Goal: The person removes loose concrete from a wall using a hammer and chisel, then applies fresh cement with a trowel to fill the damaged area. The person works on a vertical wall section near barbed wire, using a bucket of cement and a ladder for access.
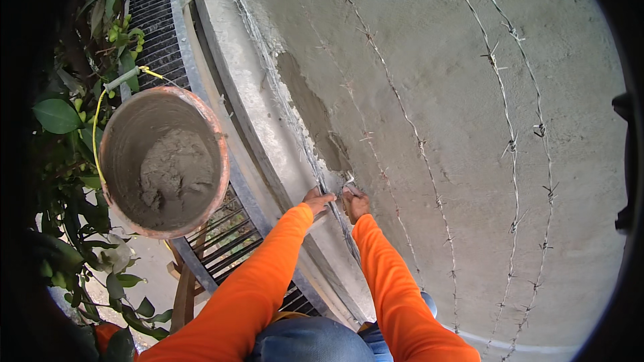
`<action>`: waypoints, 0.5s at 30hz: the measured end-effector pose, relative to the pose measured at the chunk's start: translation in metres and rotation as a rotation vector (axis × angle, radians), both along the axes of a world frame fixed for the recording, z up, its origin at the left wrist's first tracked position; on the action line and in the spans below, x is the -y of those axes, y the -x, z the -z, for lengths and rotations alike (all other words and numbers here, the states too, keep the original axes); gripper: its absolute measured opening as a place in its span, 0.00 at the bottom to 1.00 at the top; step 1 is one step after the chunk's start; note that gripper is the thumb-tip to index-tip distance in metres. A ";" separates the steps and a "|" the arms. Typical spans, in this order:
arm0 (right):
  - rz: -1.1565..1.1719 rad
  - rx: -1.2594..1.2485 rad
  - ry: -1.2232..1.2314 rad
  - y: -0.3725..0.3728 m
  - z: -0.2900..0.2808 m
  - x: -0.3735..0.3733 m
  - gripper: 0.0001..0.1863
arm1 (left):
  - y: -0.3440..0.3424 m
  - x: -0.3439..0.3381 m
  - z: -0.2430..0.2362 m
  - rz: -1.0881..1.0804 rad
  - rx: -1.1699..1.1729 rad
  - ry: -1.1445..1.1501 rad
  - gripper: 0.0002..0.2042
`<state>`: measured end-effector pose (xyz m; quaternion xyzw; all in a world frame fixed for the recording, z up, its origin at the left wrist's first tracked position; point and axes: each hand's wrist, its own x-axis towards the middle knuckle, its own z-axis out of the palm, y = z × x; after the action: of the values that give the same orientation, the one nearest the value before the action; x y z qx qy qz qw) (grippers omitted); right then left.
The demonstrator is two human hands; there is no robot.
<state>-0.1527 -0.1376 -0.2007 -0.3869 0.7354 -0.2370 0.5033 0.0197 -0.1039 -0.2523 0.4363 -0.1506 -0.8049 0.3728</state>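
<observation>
My right hand [355, 202] is closed round a small hand tool [349, 179] with a pale metal end, held against the wall's lower edge; most of the tool is hidden. Just to its left, my left hand [315, 200] has its fingers stretched toward the right hand, over the concrete ledge [265, 104], beside a strand of wire. Darker wet mortar [305, 104] lies in a rough strip on the grey cement wall [436, 47], ahead of my hands. At the left stands an orange-rimmed bucket [218, 161] partly filled with grey mortar [178, 167].
Barbed wire [420, 142] runs in several strands in front of the wall on the right. A metal grating [157, 23] lies along the ledge, under the bucket. Leafy plants [57, 115] crowd the left edge. The bucket's handle [122, 79] has a yellow cord.
</observation>
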 end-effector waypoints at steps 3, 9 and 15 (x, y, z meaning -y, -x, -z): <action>-0.006 -0.017 -0.008 0.000 -0.019 -0.002 0.17 | 0.002 0.000 0.006 -0.020 -0.027 -0.024 0.19; -0.036 -0.126 0.128 0.000 -0.012 -0.021 0.21 | 0.000 0.001 -0.003 -0.013 -0.016 -0.036 0.19; -0.256 -0.366 0.337 -0.022 0.004 0.018 0.18 | -0.001 0.001 -0.006 -0.057 -0.052 -0.014 0.24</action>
<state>-0.1309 -0.1559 -0.2051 -0.5912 0.7095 -0.2166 0.3166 0.0207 -0.1045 -0.2460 0.4221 -0.1225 -0.8061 0.3963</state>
